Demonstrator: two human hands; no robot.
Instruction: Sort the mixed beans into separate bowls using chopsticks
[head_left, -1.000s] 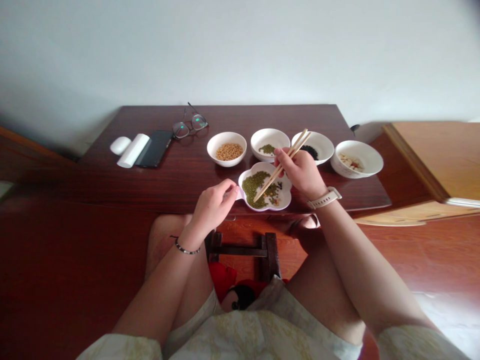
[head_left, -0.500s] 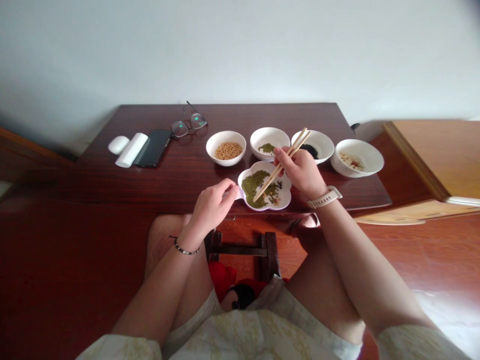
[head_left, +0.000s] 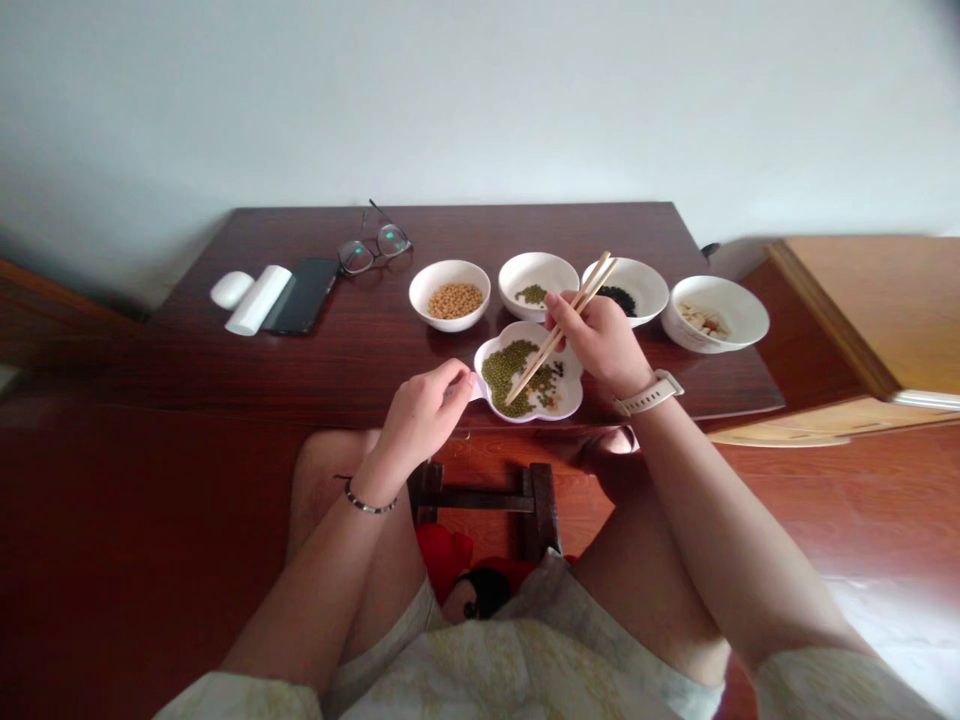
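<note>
My left hand is closed on the short handle of a white, scalloped dish at the table's front edge. Green beans fill the dish's left side, with some dark and tan bits toward the right. In my right hand is a pair of wooden chopsticks, slanting down so the tips are among the green beans. Just behind the dish, a white bowl holds a few green beans. To its right, partly covered by my right hand and the chopsticks, a white bowl contains black beans.
A bowl of yellow beans stands left of the middle. At the right is a bowl with pale pieces. Glasses, a dark phone-like slab, a white cylinder and a white rounded case lie on the left.
The view has shifted very slightly. Both hands, the chopsticks and the dish keep nearly the same positions, with the chopstick tips still among the green beans.
</note>
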